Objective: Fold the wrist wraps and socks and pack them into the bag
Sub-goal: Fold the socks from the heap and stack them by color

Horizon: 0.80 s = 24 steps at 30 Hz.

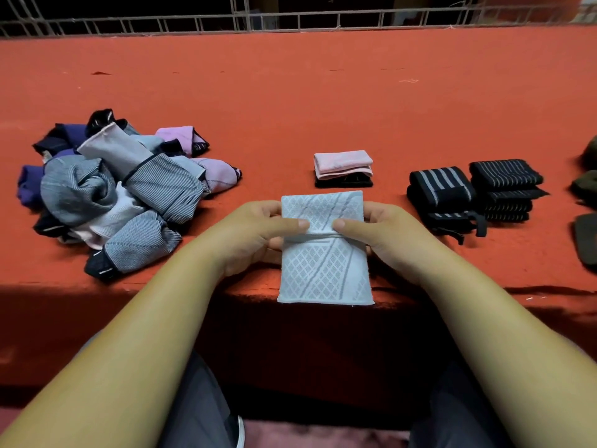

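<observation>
A white sock with a grey diamond pattern (324,270) lies at the near edge of the red surface, its far part folded over. My left hand (255,231) grips its left side with the thumb on top of the fold. Its right side is gripped the same way by my right hand (384,231). Behind it sits a folded pink sock (343,164) on a folded black one. Two stacks of folded black wrist wraps with grey stripes (442,192) (505,189) stand to the right. A heap of unfolded socks (113,189) in grey, purple, pink and black lies at the left.
The red cloth-covered surface (290,98) stretches far back to a white metal railing (290,21). A dark olive object (586,189) shows at the right edge, cut off by the frame. My dark-trousered knees are below the surface's near edge.
</observation>
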Tool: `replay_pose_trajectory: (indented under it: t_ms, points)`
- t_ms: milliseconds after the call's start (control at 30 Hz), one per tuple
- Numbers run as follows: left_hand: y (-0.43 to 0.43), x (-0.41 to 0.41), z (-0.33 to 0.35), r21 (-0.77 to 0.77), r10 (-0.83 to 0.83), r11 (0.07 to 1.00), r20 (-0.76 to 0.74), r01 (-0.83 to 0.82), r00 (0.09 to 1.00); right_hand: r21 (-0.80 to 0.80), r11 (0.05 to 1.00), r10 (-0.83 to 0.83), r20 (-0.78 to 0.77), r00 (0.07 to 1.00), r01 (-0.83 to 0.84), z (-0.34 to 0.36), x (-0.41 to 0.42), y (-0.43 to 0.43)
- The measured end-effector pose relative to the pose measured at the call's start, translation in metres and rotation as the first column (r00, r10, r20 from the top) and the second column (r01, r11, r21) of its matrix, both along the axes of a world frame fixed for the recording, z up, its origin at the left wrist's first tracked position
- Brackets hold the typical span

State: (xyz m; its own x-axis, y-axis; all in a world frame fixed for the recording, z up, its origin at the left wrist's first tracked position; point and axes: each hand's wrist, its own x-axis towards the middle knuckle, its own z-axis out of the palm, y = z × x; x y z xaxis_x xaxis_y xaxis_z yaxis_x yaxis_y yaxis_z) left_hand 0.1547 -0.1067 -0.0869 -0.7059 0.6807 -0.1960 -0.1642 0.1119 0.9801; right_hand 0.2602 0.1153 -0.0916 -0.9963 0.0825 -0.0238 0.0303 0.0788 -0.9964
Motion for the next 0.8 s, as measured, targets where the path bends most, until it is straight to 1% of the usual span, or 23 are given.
replay_pose_trajectory:
  t_ms: [67,167,267,400,500,567,633,800]
  points:
    - [0.001,0.0,-0.001,0.008,0.008,1.0,-0.029,-0.007,1.0,0.022,1.0,-0.01,-0.004,1.0,0.01,0.001,0.001,0.0]
    - [0.003,0.0,-0.001,0.075,0.054,0.996,-0.035,-0.052,0.998,0.104,0.994,-0.02,0.017,1.0,0.018,0.0,-0.001,0.003]
    - [0.003,-0.003,-0.004,0.103,0.062,0.993,-0.035,-0.058,0.997,0.082,0.997,-0.004,0.001,1.0,0.004,-0.001,-0.002,0.007]
    - [0.003,-0.005,-0.002,0.125,0.102,0.987,-0.039,-0.097,0.994,-0.025,0.999,0.027,-0.033,0.999,-0.028,0.001,-0.001,0.008]
    - [0.003,-0.008,-0.001,0.162,0.139,0.978,-0.025,-0.134,0.99,-0.112,0.992,0.055,-0.019,0.998,-0.057,0.0,-0.001,0.007]
    - [0.003,-0.009,-0.002,0.194,0.148,0.971,-0.011,-0.143,0.989,-0.128,0.99,0.066,0.008,0.998,-0.065,0.002,-0.001,0.004]
    - [0.002,-0.011,-0.002,0.232,0.145,0.962,0.027,-0.148,0.989,-0.156,0.986,0.068,0.02,0.998,-0.064,0.004,0.001,0.002]
    - [0.002,-0.011,0.001,0.239,0.113,0.96,0.156,-0.148,0.981,-0.384,0.923,0.01,0.008,1.0,-0.006,0.006,-0.003,-0.002]
